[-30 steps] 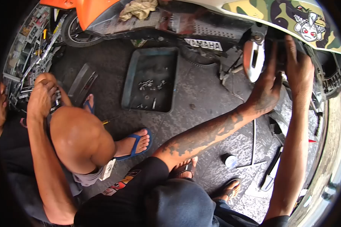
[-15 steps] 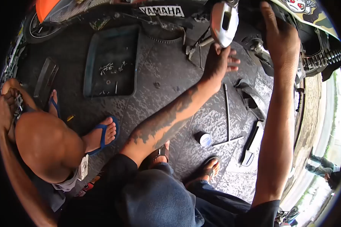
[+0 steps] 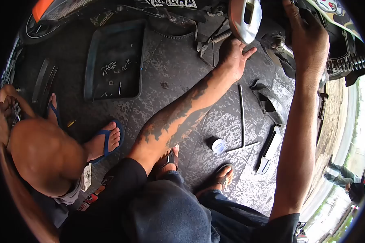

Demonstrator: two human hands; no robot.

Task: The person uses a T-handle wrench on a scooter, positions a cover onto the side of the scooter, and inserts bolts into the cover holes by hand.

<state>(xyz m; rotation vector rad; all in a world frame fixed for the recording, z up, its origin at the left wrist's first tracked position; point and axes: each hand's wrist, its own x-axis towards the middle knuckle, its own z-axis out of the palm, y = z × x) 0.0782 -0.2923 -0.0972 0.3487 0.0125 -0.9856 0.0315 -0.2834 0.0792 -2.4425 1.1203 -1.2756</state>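
Observation:
A silver slotted cover (image 3: 236, 18) hangs at the top of the view beside the motorcycle. My left hand (image 3: 232, 58) is at its lower tip, with the upper fingers partly hidden behind it and others stretched out to the right. My right hand (image 3: 310, 46) is raised against the motorcycle's dark underside, thumb upward and fingers curled out of sight; what they grip is hidden. To the right of that hand are the motorcycle's coil spring (image 3: 348, 65) and a camouflage-patterned panel (image 3: 344, 14).
A dark tray (image 3: 94, 60) holds several bolts (image 3: 109, 68). A T-handle wrench (image 3: 242, 117), a round tin (image 3: 217, 145), a black curved part (image 3: 267, 101) and a black-and-white part (image 3: 269, 150) lie on the floor. Another person's knee (image 3: 46, 154) and sandalled foot (image 3: 111, 139) are at left.
My view has shifted slightly, so the tray and the lettering sit a little higher. The silver cover and both my hands appear slightly farther right. My left fingers have drawn closer together.

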